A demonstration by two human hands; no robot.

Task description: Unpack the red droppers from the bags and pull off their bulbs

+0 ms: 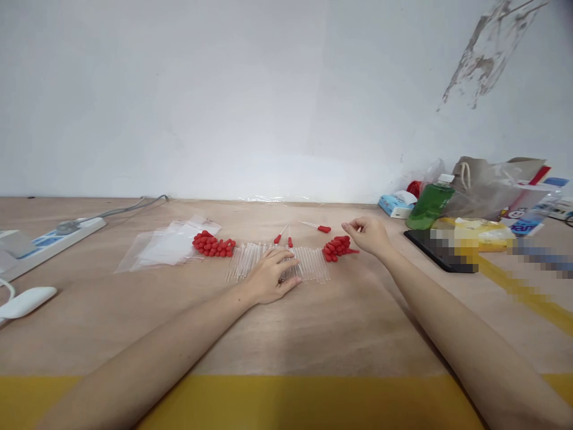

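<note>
On the desk (pixel 313 322), at centre, a row of clear glass tubes (pixel 313 266) lies side by side, each tube pointing near to far. The left hand (pixel 271 276) rests palm-down on the middle of this row, fingers spread flat and touching the tubes; its grip is wide and holds nothing.

The right hand (pixel 367 234) hovers just right of the row's far right corner, above the desk. Its thumb and forefinger are pinched together; the grip is narrow. Whether anything sits between the fingertips cannot be told.

Two piles of red bulbs flank the row. The left pile (pixel 213 245) lies at the row's far left corner. The right pile (pixel 339 247) lies at the far right corner, just left of the right hand.

Three assembled droppers (pixel 319 227), each a tube with a red bulb fitted, lie just beyond the row, near the wall.

Clear plastic bags (pixel 165 245) lie left of the left pile. At the far left edge sit a white power strip (pixel 54 239) with a grey cable and a white oval object (pixel 27 301).

On the right, well apart from the tubes, stand a green bottle (pixel 430 206), a blue-and-white box (pixel 396 205), a grey bag (pixel 487 185), a yellow packet (pixel 478 232) and a dark flat slab (pixel 436 249), partly blurred.

A yellow band (pixel 286 403) runs along the desk's near edge.
</note>
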